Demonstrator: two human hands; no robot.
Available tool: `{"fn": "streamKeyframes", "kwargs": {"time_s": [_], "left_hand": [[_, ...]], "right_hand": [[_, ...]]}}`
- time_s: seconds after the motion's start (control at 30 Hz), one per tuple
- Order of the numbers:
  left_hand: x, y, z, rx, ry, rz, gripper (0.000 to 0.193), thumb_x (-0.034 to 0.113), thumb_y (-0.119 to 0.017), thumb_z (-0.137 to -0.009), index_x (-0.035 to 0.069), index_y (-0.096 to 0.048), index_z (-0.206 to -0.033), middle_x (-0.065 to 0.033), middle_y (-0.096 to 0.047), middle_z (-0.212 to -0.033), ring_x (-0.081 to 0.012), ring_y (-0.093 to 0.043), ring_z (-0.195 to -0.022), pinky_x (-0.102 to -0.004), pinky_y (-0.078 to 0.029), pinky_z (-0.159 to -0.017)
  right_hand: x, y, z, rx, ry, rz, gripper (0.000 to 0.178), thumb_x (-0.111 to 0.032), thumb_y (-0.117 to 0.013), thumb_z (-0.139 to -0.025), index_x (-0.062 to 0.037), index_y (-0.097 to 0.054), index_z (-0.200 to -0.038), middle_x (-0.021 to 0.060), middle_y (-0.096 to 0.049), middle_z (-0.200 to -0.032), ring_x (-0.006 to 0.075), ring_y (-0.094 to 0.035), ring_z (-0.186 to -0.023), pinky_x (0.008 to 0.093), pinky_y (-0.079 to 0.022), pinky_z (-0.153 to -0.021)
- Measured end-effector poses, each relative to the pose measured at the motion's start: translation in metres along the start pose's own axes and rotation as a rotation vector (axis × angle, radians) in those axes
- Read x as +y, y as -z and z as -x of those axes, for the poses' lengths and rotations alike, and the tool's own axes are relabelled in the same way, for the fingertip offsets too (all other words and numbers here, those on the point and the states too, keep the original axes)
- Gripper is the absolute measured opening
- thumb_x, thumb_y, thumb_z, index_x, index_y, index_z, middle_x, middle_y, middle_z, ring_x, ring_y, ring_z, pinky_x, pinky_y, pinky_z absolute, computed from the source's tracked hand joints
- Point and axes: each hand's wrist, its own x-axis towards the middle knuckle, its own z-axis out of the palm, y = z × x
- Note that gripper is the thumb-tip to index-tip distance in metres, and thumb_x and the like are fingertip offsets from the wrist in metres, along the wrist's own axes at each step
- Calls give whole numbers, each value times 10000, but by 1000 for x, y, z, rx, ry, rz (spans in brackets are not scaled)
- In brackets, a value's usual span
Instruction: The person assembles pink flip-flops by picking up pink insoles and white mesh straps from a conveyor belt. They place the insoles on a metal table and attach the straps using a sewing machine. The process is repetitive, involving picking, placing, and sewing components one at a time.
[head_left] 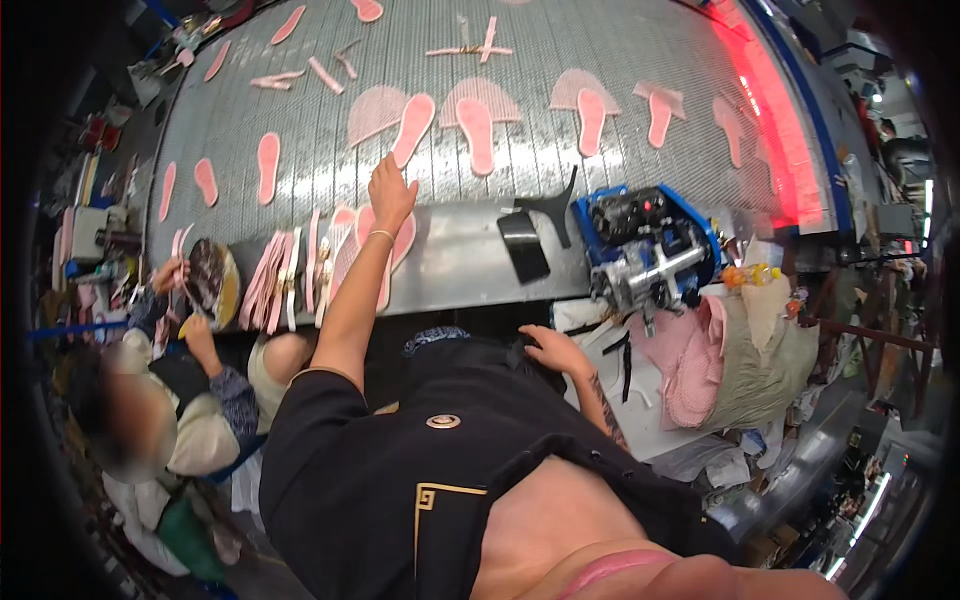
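My left hand reaches over the near edge of a ridged metal conveyor belt. Its fingertips touch the narrow lower end of a pink insole, while the thumb stands apart. That insole lies tilted, partly over a pale pink half-round mesh piece. To its right, another pink insole overlaps a similar mesh piece. Beneath my left forearm, several pink sole pieces are stacked on the metal ledge. My right hand is low beside my dark clothing, fingers apart, holding nothing visible.
Pink straps lie on the metal ledge. At left, a seated co-worker handles strips. A black flat piece and a blue crate of metal parts stand right. Red light glows at the belt's right side.
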Motion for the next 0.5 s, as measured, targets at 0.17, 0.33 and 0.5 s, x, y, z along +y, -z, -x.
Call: {"fn": "streamKeyframes", "kwargs": {"time_s": [0.17, 0.33, 0.5], "left_hand": [[36, -154, 80, -25, 164, -53, 747, 259, -747, -719, -39, -407, -1313, -220, -472, -1312, -362, -420, -1246, -443, -332, -1053], [33, -205, 81, -220, 237, -4, 704, 184, -718, -720, -23, -411, -1319, -200, -513, -1168, -353, -473, -1137, -432, -411, -961], [48, -157, 84, -139, 215, 283, 718, 140, -689, -741, -33, -356, -1353, -241, -476, -1191, -387, -458, -1123, -436, -382, -994]], "right_hand": [[-9, 12, 144, 78, -461, -61, 451, -222, -610, -862, -59, -524, -1272, 200, -630, -1132, 364, -611, -1031, 420, -483, -872], [-27, 17, 140, 100, -700, -166, 497, -211, -642, -868, -90, -487, -1324, 175, -650, -1066, 293, -665, -892, 381, -513, -790], [-29, 13, 130, -61, -698, -145, 473, -127, -593, -864, -98, -486, -1325, 170, -639, -1089, 299, -658, -908, 371, -508, -811]]}}
